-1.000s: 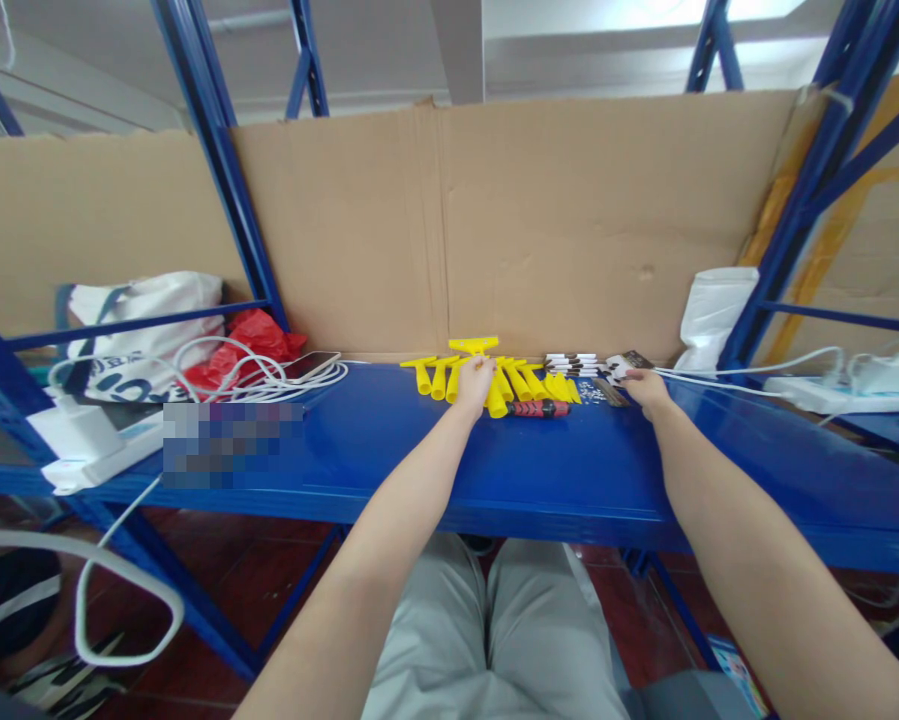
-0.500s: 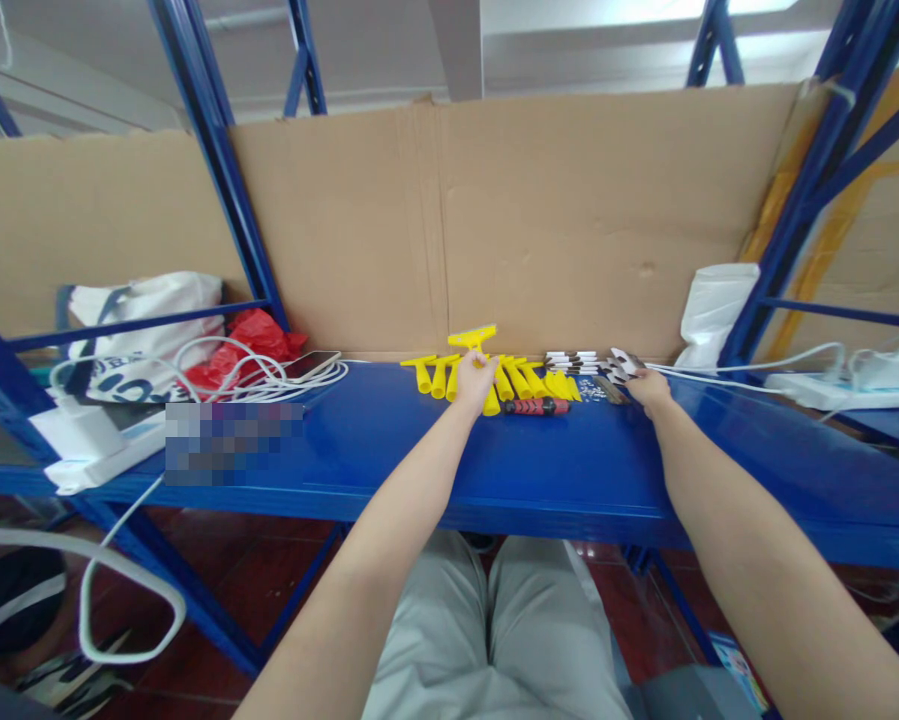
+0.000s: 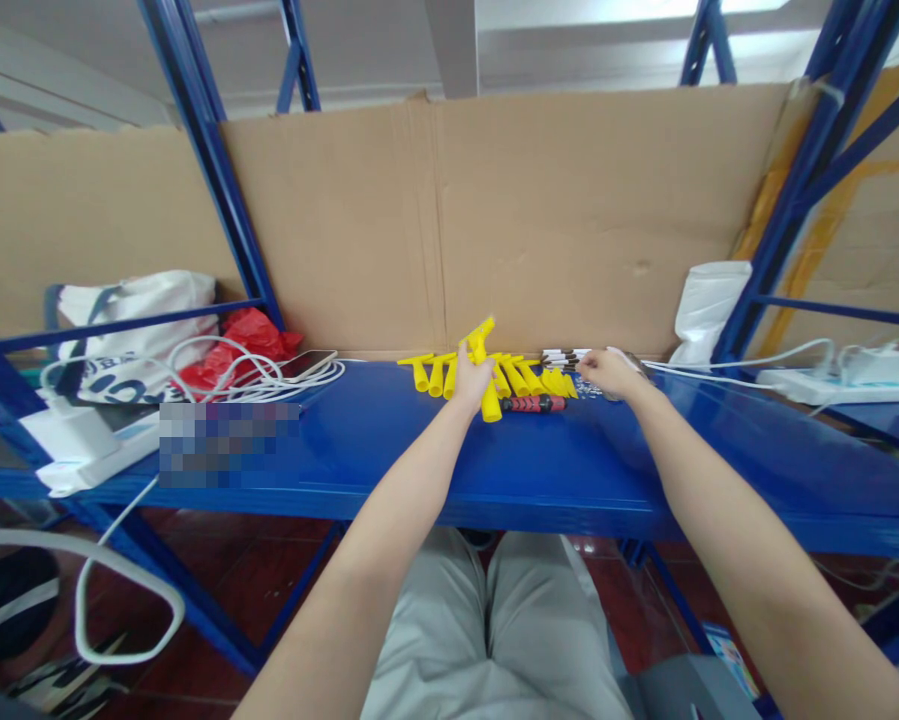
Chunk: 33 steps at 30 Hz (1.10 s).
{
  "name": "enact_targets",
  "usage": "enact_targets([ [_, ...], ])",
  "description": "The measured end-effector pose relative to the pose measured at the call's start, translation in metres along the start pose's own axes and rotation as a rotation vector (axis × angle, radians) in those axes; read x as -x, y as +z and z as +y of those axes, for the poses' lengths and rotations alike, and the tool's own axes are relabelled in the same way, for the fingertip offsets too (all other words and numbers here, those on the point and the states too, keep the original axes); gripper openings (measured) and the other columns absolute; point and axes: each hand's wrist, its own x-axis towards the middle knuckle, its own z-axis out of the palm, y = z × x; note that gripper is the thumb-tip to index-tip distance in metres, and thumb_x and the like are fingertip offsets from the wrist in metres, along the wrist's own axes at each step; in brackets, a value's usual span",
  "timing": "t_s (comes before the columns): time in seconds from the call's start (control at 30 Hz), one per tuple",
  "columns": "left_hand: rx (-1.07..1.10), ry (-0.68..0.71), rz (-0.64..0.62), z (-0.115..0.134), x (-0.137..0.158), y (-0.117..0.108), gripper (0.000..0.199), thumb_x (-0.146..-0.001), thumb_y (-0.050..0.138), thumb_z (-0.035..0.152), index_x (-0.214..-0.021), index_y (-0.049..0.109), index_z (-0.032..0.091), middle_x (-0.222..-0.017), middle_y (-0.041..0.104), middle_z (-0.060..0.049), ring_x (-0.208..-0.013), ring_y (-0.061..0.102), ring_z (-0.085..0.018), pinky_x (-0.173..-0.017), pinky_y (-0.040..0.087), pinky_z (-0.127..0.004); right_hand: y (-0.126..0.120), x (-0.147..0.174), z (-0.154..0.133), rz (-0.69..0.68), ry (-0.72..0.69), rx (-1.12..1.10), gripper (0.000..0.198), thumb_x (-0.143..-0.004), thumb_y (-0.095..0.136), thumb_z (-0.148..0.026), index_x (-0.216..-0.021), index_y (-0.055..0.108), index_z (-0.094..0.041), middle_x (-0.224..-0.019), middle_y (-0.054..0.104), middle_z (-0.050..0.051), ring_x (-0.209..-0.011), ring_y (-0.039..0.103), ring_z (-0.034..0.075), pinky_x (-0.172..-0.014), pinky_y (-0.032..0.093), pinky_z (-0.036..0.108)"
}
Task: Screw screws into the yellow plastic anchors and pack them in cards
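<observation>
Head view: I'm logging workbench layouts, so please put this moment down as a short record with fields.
Left hand: gripping a yellow T-shaped tool, its crosspiece toward the cardboard
Right hand: near small white pieces; whether it holds one is unclear
Row: more yellow tools, on both sides of the left hand
Right of held tool: red-and-black handle
Far left: red plastic bag, white cables
Surface: blue shelf

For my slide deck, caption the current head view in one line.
Left hand grips a yellow T-shaped tool above a blue shelf; right hand is beside small white parts.
</observation>
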Motion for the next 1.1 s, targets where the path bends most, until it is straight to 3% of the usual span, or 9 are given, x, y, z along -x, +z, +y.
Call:
enact_targets([
  [0.13,0.001,-0.039,-0.046,0.005,0.002,-0.001,0.039,-0.074,0.049,0.007,-0.111,0.05,0.017,-0.046,0.044,0.008,-0.037,0.043,-0.01,-0.045,0.039,-0.022,0.002,0.009,-0.018,-0.32,-0.096,-0.082,0.024,-0.08,0.056,-0.03,-0.06,0.059,-0.016,-0.06,0.064,0.005,-0.054,0.059,0.014,-0.052,0.043,0.022],
  [0.27,0.024,-0.14,-0.1,0.007,0.0,-0.003,0.024,-0.067,0.047,0.007,-0.087,0.054,0.018,-0.04,0.044,0.007,-0.035,0.042,-0.011,-0.044,0.038,-0.024,0.005,0.013,-0.019,-0.554,-0.107,-0.209,0.032,-0.071,0.066,-0.049,-0.072,0.064,-0.016,-0.067,0.066,0.006,-0.051,0.057,0.011,-0.042,0.039,0.02],
  [0.43,0.085,-0.277,-0.2,0.005,-0.003,-0.005,0.009,-0.059,0.047,0.01,-0.062,0.048,0.019,-0.037,0.043,0.003,-0.033,0.038,-0.01,-0.04,0.036,-0.023,0.004,0.019,-0.016,-0.603,-0.122,-0.299,0.039,-0.06,0.074,-0.052,-0.073,0.063,-0.017,-0.062,0.063,0.004,-0.05,0.055,0.01,-0.041,0.037,0.019],
  [0.6,0.054,-0.368,-0.282,0.006,-0.005,-0.007,0.01,-0.057,0.049,0.011,-0.053,0.044,0.019,-0.037,0.042,0.002,-0.033,0.037,-0.009,-0.04,0.036,-0.022,0.0,0.021,-0.017,-0.621,-0.1,-0.477,0.043,-0.057,0.076,-0.053,-0.072,0.059,-0.016,-0.061,0.063,0.002,-0.051,0.054,0.01,-0.046,0.04,0.02],
  [0.7,0.033,-0.365,-0.303,0.005,-0.006,-0.008,0.01,-0.054,0.049,0.01,-0.052,0.045,0.019,-0.038,0.043,0.002,-0.035,0.04,-0.01,-0.042,0.038,-0.023,-0.002,0.019,-0.019,-0.559,-0.08,-0.645,0.045,-0.06,0.075,-0.054,-0.075,0.056,-0.016,-0.064,0.065,0.003,-0.05,0.055,0.009,-0.046,0.04,0.019],
  [0.77,0.025,-0.351,-0.304,0.004,-0.007,-0.008,0.011,-0.054,0.048,0.009,-0.051,0.045,0.019,-0.038,0.042,0.002,-0.036,0.04,-0.01,-0.042,0.038,-0.024,-0.003,0.017,-0.02,-0.446,-0.038,-0.766,0.044,-0.062,0.074,-0.054,-0.074,0.054,-0.017,-0.06,0.063,0.001,-0.046,0.052,0.008,-0.044,0.038,0.02],
  [0.97,-0.019,-0.334,-0.325,0.0,-0.006,-0.007,0.012,-0.055,0.048,0.009,-0.049,0.044,0.019,-0.038,0.044,0.001,-0.033,0.039,-0.01,-0.039,0.035,-0.024,-0.005,0.009,-0.024,0.126,0.086,-1.0,0.039,-0.07,0.065,-0.053,-0.066,0.043,-0.021,-0.044,0.046,-0.005,-0.037,0.043,0.008,-0.039,0.034,0.02],
  [1.1,-0.067,-0.361,-0.354,0.003,-0.004,-0.006,0.009,-0.055,0.05,0.01,-0.053,0.047,0.018,-0.037,0.043,0.002,-0.033,0.04,-0.01,-0.038,0.035,-0.021,-0.009,0.005,-0.023,0.377,0.159,-1.013,0.035,-0.071,0.061,-0.048,-0.066,0.036,-0.024,-0.045,0.044,-0.006,-0.039,0.047,0.011,-0.04,0.039,0.023],
])
